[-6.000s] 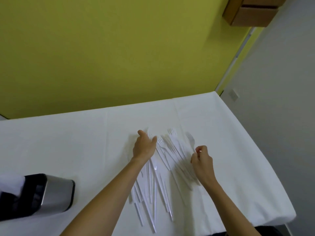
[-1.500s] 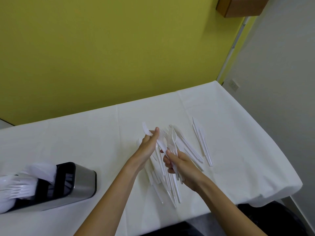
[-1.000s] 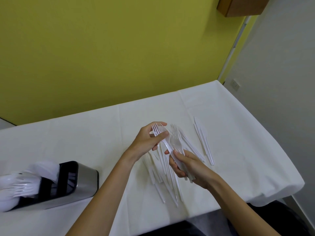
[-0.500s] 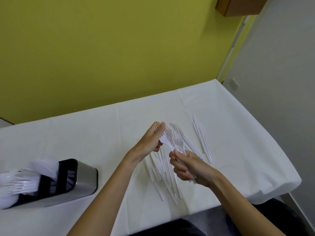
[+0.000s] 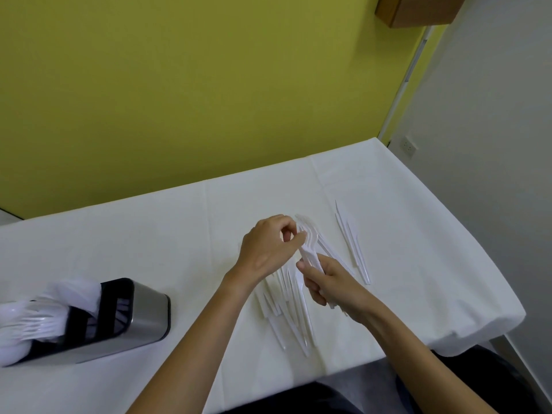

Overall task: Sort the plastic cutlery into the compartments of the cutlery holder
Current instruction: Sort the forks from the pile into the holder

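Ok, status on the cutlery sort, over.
Right grip holds forks; left grip pinches their heads. Holder at left, cutlery in it. Knives loose on table. Nothing in the way.

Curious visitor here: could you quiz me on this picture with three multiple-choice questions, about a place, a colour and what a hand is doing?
1. Where is the cutlery holder?
A. on the table, at the person's left
B. at the far right edge
C. on the floor

2. What colour is the wall?
A. blue
B. yellow-green
C. red

3. What is the right hand doing?
A. lying flat, empty
B. reaching into the holder
C. gripping a bunch of white forks

Answers: 1 A, it sits at the view's left; 2 B, that colour fills the background; 3 C, its fingers curl round the fork handles.
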`<action>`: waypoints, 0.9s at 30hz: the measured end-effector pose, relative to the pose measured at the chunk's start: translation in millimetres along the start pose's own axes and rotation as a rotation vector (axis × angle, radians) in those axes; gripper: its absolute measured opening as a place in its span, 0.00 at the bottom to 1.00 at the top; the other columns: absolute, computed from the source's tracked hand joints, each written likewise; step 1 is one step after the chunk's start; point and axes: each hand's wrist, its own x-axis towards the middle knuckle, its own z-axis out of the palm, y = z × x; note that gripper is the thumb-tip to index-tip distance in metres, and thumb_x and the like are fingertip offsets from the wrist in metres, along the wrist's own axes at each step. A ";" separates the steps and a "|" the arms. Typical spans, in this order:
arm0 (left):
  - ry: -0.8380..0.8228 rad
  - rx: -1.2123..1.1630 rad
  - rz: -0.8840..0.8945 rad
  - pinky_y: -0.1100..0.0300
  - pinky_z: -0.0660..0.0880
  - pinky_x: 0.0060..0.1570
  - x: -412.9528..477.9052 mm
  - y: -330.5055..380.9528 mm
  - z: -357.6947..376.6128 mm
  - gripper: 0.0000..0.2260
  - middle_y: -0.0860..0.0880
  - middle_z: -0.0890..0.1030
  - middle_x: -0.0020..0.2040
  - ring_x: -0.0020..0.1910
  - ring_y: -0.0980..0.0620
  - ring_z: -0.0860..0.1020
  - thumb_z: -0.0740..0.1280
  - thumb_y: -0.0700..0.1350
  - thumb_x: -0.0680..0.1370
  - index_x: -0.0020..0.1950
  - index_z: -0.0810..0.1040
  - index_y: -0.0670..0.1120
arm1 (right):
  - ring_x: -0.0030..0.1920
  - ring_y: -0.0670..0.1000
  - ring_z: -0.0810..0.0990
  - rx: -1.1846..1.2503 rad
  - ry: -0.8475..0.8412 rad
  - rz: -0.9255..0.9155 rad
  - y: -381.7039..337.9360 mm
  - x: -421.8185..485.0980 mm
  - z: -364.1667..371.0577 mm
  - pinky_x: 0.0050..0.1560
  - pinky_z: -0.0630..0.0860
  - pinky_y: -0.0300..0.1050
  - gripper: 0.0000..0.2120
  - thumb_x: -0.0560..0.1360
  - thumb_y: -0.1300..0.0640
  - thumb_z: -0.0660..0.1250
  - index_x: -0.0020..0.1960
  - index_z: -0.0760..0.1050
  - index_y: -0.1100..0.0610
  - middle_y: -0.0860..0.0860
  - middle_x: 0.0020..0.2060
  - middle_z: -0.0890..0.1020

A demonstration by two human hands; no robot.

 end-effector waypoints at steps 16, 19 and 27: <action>-0.314 -0.582 -0.110 0.63 0.71 0.30 4.7 -5.2 -16.1 0.10 0.52 0.75 0.31 0.28 0.56 0.73 0.63 0.40 0.80 0.61 0.76 0.46 | 0.25 0.47 0.52 0.248 -0.247 0.048 -3.1 -6.8 -12.1 0.27 0.51 0.41 0.19 0.78 0.40 0.57 0.39 0.62 0.54 0.51 0.28 0.55; -0.309 -0.570 -0.116 0.64 0.67 0.27 4.9 -5.7 -17.2 0.08 0.54 0.72 0.26 0.26 0.55 0.69 0.62 0.40 0.80 0.57 0.78 0.46 | 0.27 0.48 0.52 0.205 -0.204 0.055 -5.4 -6.6 -11.3 0.28 0.50 0.41 0.20 0.77 0.38 0.56 0.51 0.67 0.55 0.50 0.29 0.57; -0.311 -0.556 -0.127 0.66 0.66 0.30 4.7 -8.5 -14.2 0.06 0.56 0.73 0.30 0.27 0.58 0.67 0.59 0.41 0.81 0.52 0.75 0.47 | 0.26 0.49 0.58 0.000 -0.125 -0.006 -5.2 -1.8 -3.6 0.28 0.56 0.41 0.17 0.81 0.46 0.55 0.42 0.63 0.57 0.50 0.30 0.65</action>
